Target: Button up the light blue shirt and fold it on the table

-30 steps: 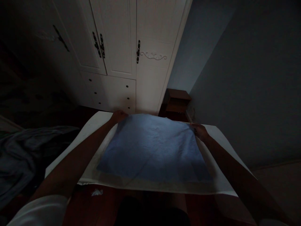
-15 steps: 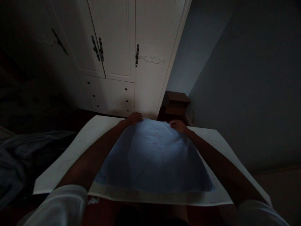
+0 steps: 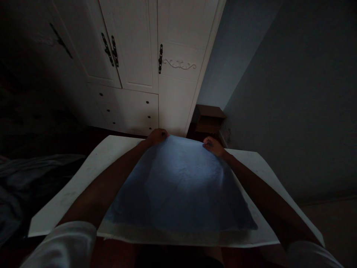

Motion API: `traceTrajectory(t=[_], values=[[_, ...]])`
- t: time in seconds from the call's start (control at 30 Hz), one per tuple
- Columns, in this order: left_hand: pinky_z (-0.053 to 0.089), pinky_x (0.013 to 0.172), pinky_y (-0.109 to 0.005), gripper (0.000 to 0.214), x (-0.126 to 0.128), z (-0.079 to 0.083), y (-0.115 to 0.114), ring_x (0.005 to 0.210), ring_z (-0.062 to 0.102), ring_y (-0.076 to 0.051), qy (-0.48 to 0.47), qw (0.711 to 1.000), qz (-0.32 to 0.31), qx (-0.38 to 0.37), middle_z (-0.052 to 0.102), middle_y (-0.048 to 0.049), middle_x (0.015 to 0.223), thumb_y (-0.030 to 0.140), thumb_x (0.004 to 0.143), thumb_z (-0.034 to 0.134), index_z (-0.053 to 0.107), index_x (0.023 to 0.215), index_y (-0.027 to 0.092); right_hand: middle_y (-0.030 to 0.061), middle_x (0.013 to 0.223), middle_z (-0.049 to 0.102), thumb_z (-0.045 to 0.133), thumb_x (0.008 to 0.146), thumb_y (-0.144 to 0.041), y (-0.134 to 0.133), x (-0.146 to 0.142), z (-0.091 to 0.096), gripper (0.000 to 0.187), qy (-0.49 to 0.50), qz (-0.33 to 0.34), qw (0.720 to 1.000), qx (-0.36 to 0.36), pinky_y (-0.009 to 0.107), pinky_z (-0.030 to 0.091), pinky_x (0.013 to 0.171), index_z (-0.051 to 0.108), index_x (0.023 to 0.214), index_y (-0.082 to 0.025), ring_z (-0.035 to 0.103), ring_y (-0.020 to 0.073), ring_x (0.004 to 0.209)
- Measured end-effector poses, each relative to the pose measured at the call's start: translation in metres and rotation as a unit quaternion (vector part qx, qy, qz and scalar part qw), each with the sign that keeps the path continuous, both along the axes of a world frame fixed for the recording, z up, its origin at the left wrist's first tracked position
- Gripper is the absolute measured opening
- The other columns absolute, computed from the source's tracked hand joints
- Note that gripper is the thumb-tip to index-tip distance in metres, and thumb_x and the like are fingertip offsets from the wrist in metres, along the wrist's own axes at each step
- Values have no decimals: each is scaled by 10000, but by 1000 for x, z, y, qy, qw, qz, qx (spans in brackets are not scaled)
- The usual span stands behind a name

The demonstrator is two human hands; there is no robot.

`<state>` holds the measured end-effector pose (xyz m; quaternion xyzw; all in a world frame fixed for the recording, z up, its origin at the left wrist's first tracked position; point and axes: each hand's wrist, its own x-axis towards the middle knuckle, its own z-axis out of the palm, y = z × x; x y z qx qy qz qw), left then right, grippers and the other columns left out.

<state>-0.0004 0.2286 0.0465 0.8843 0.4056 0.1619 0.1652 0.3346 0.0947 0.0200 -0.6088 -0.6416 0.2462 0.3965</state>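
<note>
- Cloth (image 3: 181,190), blue, thin, softly creased; tapering toward its far edge; lower centre of the frame, spread over the table.
- Table (image 3: 67,190), white, flat, faintly smudged.
- Left hand (image 3: 158,137) and right hand (image 3: 214,146), centre; set apart, each pinching the cloth's far edge.
- Wardrobe (image 3: 178,98), white, panelled, raised scroll ornament; top.
- Box-shaped cabinet (image 3: 210,111), brown, open-fronted; right of centre.
- Dark rumpled fabric (image 3: 36,178), left edge.
- Change from one second ago: hands closer together, cloth's far edge narrower.
</note>
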Motion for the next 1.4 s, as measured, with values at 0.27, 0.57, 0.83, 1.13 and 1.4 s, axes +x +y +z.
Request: traceTrajectory(t=[0.27, 0.57, 0.83, 1.13, 1.4], values=[[425, 963, -425, 401, 4, -9, -22, 1138, 573, -296, 34, 993, 73, 83, 604, -189, 1235, 356, 954, 384, 617, 1180, 120, 49, 758, 701, 773, 629, -380, 11, 14, -11, 259, 34, -73, 995, -53, 337, 524, 676, 681, 787, -196, 655, 213, 724], [342, 1106, -423, 529, -7, -17, -34, 1342, 441, -267, 64, 983, -111, 130, 483, -144, 1449, 473, 982, 308, 505, 1365, 165, 142, 1108, 672, 549, 864, -427, 4, -16, -6, 313, -67, -133, 989, 27, 523, 376, 1055, 690, 997, -181, 585, 327, 1122], [210, 1178, -456, 562, -19, -14, -46, 1465, 227, -283, 26, 993, -26, 114, 361, -186, 1528, 465, 986, 312, 451, 1398, 108, 71, 1501, 423, 417, 961, -528, -86, -87, 6, 541, -274, 52, 954, 109, 501, 301, 1150, 426, 1442, -282, 362, 299, 1394], [412, 1051, -335, 526, -84, 30, -110, 1245, 538, -252, -154, 982, 66, -87, 634, -77, 1273, 567, 941, 355, 622, 1217, 208, 103, 1490, 432, 438, 934, -582, -158, -43, 25, 610, -175, -92, 980, 11, 508, 279, 1165, 412, 1448, -255, 382, 292, 1381], [501, 981, -371, 490, -164, 39, -226, 1122, 621, -258, -262, 909, 305, -106, 686, -61, 1180, 605, 799, 554, 662, 1094, 230, 146, 1306, 579, 566, 822, -634, -243, -36, 33, 629, -114, -200, 973, -32, 452, 507, 914, 542, 1302, -228, 586, 298, 1121]])
